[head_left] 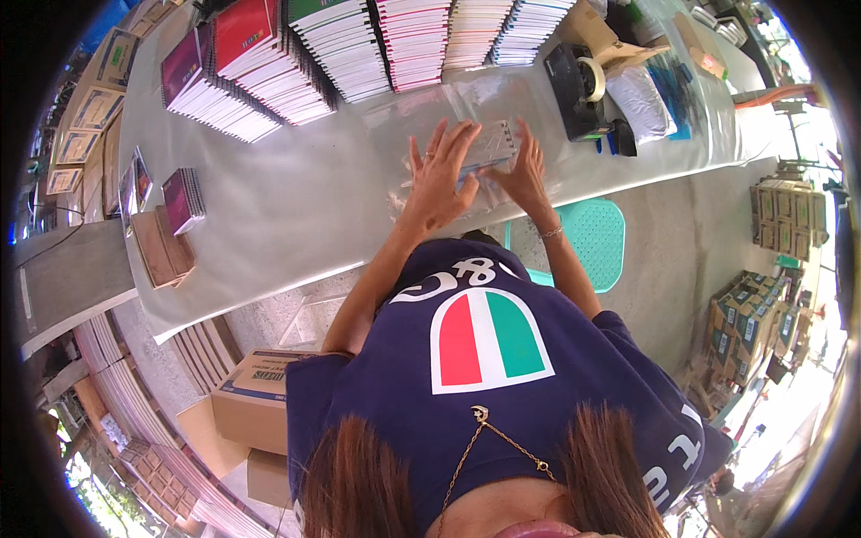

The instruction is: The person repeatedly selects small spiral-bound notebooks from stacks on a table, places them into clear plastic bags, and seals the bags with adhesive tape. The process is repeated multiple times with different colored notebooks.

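A small spiral-bound notebook (495, 136) lies on the grey-covered table in front of me, with its wire binding toward the right. Clear plastic film (421, 106) spreads under and around it; whether the notebook is inside a bag is hard to tell. My left hand (441, 173) is over the notebook's left side, fingers stretched and spread. At its right side, my right hand (524, 176) has its fingers extended, thumb pointing toward the left hand. Both hands appear to rest on the plastic or hover just above it, gripping nothing.
Tall stacks of spiral notebooks (341, 54) line the table's far side. A black tape dispenser (574, 94) stands at the right, beside a white plastic package (640, 100). Smaller notebooks (183, 199) lie at the left. A turquoise stool (599, 247) is below the table's front edge.
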`<action>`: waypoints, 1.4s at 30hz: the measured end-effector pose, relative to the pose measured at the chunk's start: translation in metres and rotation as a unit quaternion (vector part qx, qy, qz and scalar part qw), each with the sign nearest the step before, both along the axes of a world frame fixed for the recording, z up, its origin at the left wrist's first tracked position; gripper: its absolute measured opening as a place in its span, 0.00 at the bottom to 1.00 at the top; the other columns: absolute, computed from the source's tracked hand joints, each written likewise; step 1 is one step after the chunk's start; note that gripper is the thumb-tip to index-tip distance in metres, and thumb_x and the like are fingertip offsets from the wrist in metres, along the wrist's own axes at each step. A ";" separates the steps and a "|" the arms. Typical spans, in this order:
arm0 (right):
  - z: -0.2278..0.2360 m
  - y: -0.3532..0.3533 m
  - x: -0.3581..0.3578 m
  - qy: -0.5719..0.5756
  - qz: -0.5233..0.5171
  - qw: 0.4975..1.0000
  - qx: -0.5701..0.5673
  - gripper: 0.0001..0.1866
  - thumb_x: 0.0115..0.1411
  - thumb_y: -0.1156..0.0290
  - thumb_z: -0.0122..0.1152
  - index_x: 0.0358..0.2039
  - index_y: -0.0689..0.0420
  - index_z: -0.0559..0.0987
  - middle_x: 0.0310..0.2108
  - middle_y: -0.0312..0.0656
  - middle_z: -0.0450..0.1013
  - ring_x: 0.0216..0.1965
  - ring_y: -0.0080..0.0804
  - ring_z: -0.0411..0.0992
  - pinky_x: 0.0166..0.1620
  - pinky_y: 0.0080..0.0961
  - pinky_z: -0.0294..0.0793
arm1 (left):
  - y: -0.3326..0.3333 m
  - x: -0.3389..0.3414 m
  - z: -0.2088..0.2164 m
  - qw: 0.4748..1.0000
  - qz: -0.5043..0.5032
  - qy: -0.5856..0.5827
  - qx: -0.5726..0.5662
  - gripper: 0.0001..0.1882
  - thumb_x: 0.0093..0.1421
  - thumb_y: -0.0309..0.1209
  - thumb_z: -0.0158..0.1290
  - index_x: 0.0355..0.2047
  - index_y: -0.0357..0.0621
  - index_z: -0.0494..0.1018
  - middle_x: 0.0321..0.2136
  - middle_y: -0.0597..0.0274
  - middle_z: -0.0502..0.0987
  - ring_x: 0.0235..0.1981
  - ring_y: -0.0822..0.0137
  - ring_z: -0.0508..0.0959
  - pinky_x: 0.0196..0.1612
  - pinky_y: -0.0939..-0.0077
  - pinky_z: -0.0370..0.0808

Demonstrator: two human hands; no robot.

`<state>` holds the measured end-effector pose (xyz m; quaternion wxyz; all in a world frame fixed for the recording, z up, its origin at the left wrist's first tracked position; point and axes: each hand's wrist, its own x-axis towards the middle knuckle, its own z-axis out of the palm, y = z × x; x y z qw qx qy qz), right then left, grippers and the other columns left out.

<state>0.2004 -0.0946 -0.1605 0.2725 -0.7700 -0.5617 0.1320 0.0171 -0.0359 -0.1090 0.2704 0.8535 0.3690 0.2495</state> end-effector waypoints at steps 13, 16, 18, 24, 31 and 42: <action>0.044 0.005 0.012 0.561 -0.023 0.823 -0.087 0.42 0.64 0.31 0.28 0.57 0.56 0.68 0.54 0.41 0.62 0.40 0.30 0.71 0.44 0.25 0.71 | 0.016 0.002 -0.049 0.752 0.178 -0.363 -0.520 0.34 0.63 0.58 0.45 0.59 0.45 0.66 0.57 0.52 0.63 0.55 0.56 0.68 0.55 0.65 0.66; 0.051 -0.004 0.008 0.679 -0.011 0.732 -0.055 0.33 0.66 0.39 0.42 0.54 0.56 0.70 0.54 0.47 0.59 0.44 0.37 0.71 0.46 0.32 0.74 | -0.011 -0.026 -0.040 0.586 0.201 -0.360 -0.698 0.34 0.64 0.58 0.44 0.62 0.49 0.60 0.58 0.51 0.60 0.56 0.51 0.67 0.56 0.57 0.65; 0.048 -0.013 -0.007 0.472 0.075 0.877 -0.053 0.25 0.66 0.51 0.50 0.55 0.55 0.67 0.54 0.46 0.60 0.49 0.36 0.68 0.48 0.32 0.73 | -0.020 -0.049 -0.044 0.434 0.065 -0.402 -0.803 0.33 0.65 0.55 0.44 0.64 0.52 0.56 0.57 0.51 0.62 0.56 0.48 0.67 0.56 0.52 0.67; 0.088 -0.033 -0.098 0.323 0.223 0.920 0.024 0.23 0.57 0.73 0.63 0.52 0.55 0.68 0.56 0.48 0.58 0.60 0.45 0.59 0.53 0.38 0.71 | -0.042 -0.094 -0.008 0.552 0.141 -0.517 -0.639 0.31 0.61 0.39 0.57 0.60 0.50 0.57 0.52 0.56 0.69 0.51 0.59 0.74 0.50 0.53 0.76; 0.066 -0.011 -0.117 0.184 0.227 0.956 -0.016 0.22 0.57 0.75 0.61 0.53 0.55 0.70 0.56 0.52 0.60 0.57 0.52 0.62 0.55 0.39 0.70 | 0.015 -0.260 -0.004 0.683 0.362 -0.497 -0.394 0.33 0.54 0.36 0.64 0.58 0.53 0.62 0.43 0.67 0.76 0.39 0.78 0.74 0.36 0.81 0.67; 0.032 0.009 -0.081 0.096 0.220 0.970 -0.043 0.12 0.58 0.76 0.56 0.44 0.59 0.76 0.42 0.47 0.73 0.36 0.41 0.73 0.42 0.33 0.71 | 0.139 -0.498 -0.005 0.696 0.444 -0.514 -0.233 0.22 0.55 0.45 0.60 0.47 0.48 0.76 0.48 0.65 0.75 0.41 0.69 0.76 0.44 0.72 0.71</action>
